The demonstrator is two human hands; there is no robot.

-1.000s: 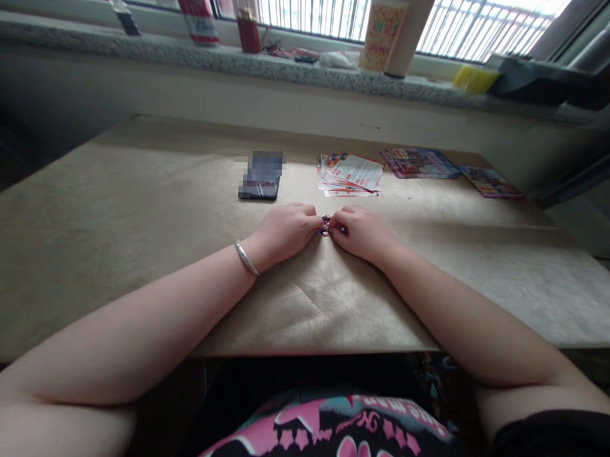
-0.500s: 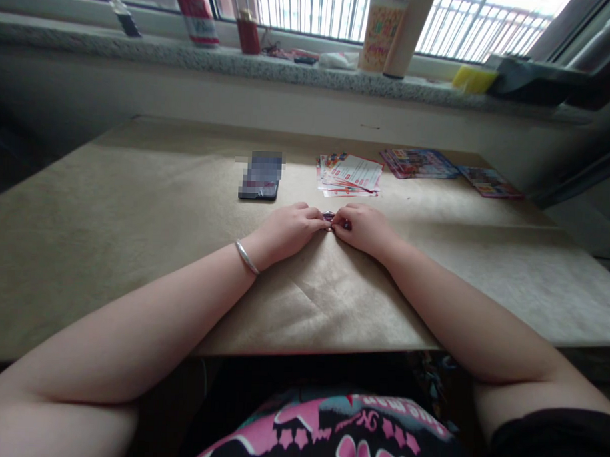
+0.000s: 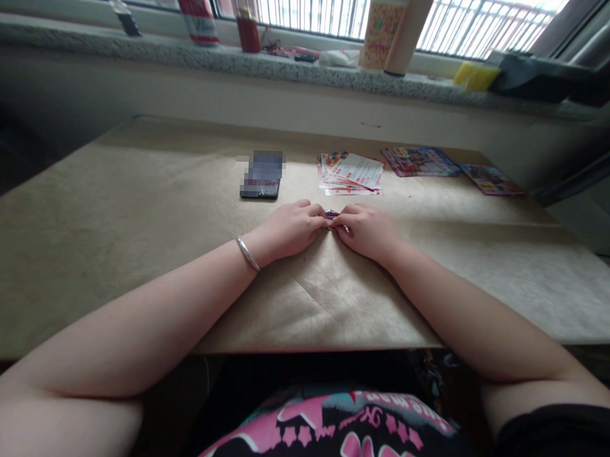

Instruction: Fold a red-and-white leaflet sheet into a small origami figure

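Close together over the middle of the table, my left hand [image 3: 295, 228] and my right hand [image 3: 367, 232] pinch a small, shiny purple packet [image 3: 330, 215] between their fingertips. Most of the packet is covered by the fingers, so its full shape is hidden. Just beyond the hands lies a fanned pile of white and red printed cards [image 3: 354, 172]. A dark phone-like slab [image 3: 263, 176], partly blurred out, rests beyond my left hand.
Colourful packets [image 3: 420, 162] lie in a stack at the table's back right, with another packet pile [image 3: 491, 180] beside them. The windowsill [image 3: 290, 69] behind holds a red can [image 3: 197, 15], a patterned paper cup [image 3: 382, 31] and a yellow item [image 3: 476, 76].
Both hands stay at the same spot on the packet, and the right fingers have shifted slightly. The whole view has moved a little.
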